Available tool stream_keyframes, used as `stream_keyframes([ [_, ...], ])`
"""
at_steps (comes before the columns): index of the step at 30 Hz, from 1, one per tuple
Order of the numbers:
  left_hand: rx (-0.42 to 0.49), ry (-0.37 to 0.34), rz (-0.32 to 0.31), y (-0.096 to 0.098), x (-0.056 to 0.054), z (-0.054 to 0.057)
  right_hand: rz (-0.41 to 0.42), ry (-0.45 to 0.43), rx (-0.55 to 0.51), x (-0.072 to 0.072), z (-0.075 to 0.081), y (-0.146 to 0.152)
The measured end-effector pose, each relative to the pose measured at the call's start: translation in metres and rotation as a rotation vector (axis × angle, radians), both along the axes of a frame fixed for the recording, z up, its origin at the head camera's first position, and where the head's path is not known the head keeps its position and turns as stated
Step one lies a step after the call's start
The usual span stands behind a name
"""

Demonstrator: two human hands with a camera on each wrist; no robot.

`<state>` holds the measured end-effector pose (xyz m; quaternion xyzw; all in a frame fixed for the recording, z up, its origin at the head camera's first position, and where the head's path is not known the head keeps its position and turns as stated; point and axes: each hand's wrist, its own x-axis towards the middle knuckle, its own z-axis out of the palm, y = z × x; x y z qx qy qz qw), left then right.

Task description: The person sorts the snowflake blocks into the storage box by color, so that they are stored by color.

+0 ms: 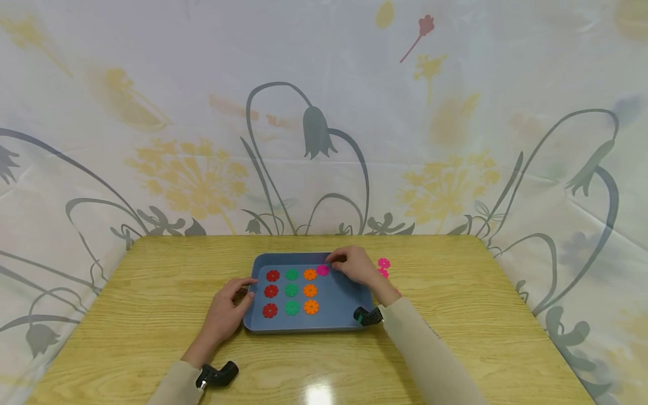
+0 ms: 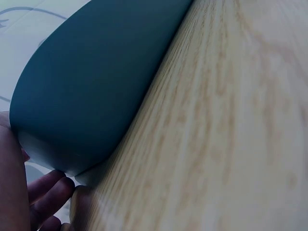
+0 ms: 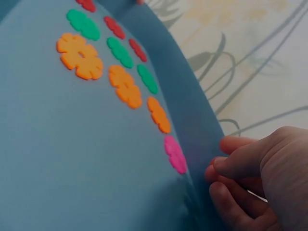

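A blue tray (image 1: 344, 315) lies on the table, with red flower-shaped pieces (image 1: 271, 291), green ones (image 1: 291, 290) and orange ones (image 1: 310, 291) in three columns inside. Beside the top orange piece lies a pink flower-shaped piece (image 1: 322, 270), flat on the tray floor in the right wrist view. My right hand (image 1: 354, 264) is over the tray's far edge, fingers loosely bent just past the pink piece, nothing showing between them. With thumb and fingers, my left hand (image 1: 225, 315) holds the tray's left rim; in the left wrist view its fingers (image 2: 50, 197) are by the tray's corner.
More pink pieces (image 1: 384, 262) lie on the wooden table (image 1: 167, 287) just right of the tray, partly hidden by the right forearm. A patterned cloth (image 1: 324, 169) with printed flowers hangs behind the table's far edge. The tray has raised walls all round.
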<state>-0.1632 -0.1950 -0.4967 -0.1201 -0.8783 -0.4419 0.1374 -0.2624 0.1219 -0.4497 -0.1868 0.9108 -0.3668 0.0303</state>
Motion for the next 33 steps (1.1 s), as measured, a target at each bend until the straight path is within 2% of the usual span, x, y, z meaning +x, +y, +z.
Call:
stream_keyframes([
  [8,0.006,0.001,-0.004,0.000,0.000,0.000,-0.022,0.017,-0.061,-0.001,0.006,0.016],
  [17,0.011,-0.003,-0.004,0.000,0.001,0.001,-0.082,0.015,-0.114,0.001,0.007,0.054],
  [27,0.009,-0.001,-0.002,0.000,0.001,0.001,-0.183,-0.015,-0.132,0.013,-0.009,0.103],
  [33,0.010,-0.003,0.001,0.000,0.001,0.001,-0.198,-0.011,-0.136,0.024,-0.023,0.127],
])
